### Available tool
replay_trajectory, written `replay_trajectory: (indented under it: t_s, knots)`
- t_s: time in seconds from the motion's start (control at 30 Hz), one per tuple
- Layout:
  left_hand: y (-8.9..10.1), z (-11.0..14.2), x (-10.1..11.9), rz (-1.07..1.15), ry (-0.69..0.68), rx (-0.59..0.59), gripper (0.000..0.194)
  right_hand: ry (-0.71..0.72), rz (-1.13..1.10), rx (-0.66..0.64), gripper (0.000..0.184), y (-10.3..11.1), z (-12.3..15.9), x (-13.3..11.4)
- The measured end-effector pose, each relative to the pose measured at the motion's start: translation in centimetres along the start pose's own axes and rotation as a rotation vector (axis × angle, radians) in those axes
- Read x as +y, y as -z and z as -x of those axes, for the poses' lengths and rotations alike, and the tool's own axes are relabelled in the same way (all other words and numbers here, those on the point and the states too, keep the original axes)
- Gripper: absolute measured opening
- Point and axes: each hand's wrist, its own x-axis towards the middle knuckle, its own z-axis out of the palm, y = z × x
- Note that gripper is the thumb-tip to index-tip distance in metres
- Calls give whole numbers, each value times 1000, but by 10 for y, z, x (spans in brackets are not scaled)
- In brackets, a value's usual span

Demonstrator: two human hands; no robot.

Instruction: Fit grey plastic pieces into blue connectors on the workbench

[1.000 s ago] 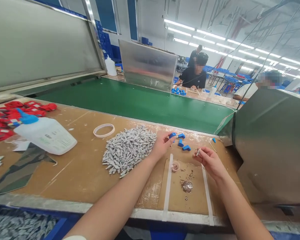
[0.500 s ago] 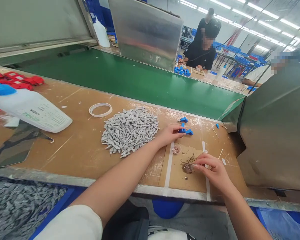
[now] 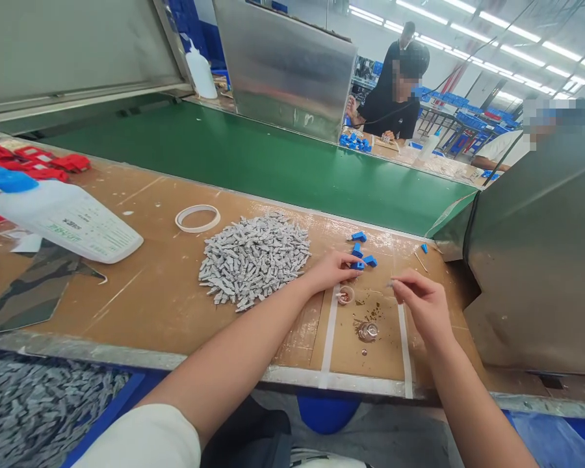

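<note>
My left hand (image 3: 335, 270) reaches over the board with thumb and fingers closed on a small blue plastic piece (image 3: 357, 265). More blue pieces (image 3: 359, 236) lie just beyond its fingertips. My right hand (image 3: 423, 298) is raised a little to the right, its thumb and fingers pinched on a tiny greyish piece (image 3: 390, 283) too small to identify. Between and below the hands stands a small clear round container (image 3: 368, 332), with dark spots spattered around it. A little clear cup (image 3: 344, 294) with reddish contents sits beside my left wrist.
A heap of grey plastic parts (image 3: 256, 257) lies left of my forearm, near a tape roll (image 3: 197, 219) and a white bottle (image 3: 85, 221). Behind the table edge runs a green conveyor belt (image 3: 253, 159). A metal housing (image 3: 536, 273) bounds the right side. Co-workers sit across.
My right hand has left the clear round container and moved up and away with a tiny piece between its fingertips. My left hand stays at the blue pieces, slightly lower in view.
</note>
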Motion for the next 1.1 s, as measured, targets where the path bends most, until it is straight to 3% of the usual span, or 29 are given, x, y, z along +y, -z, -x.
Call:
replay_trajectory:
  t_s: [0.13, 0.27, 0.43, 0.7, 0.9, 1.1]
  knots:
    - [-1, -1, -1, 26, 8, -19, 33, -25, -44, 102, 24, -22, -35, 16]
    - [-2, -1, -3, 26, -9, -20, 33, -10, 25, 105, 29, -36, -46, 36]
    - [-2, -3, -6, 13, -13, -32, 40, -9, 42, 104, 27, -36, -44, 46]
    - [-2, -3, 0, -8, -35, -62, 28, -7, 30, 64, 25, -39, -47, 50]
    - [-2, -2, 0, -49, -44, -61, 28, 38, 141, 37, 26, -36, -46, 51]
    - [4, 1, 8, -179, -160, 19, 35, 14, 159, 55, 27, -32, -46, 50]
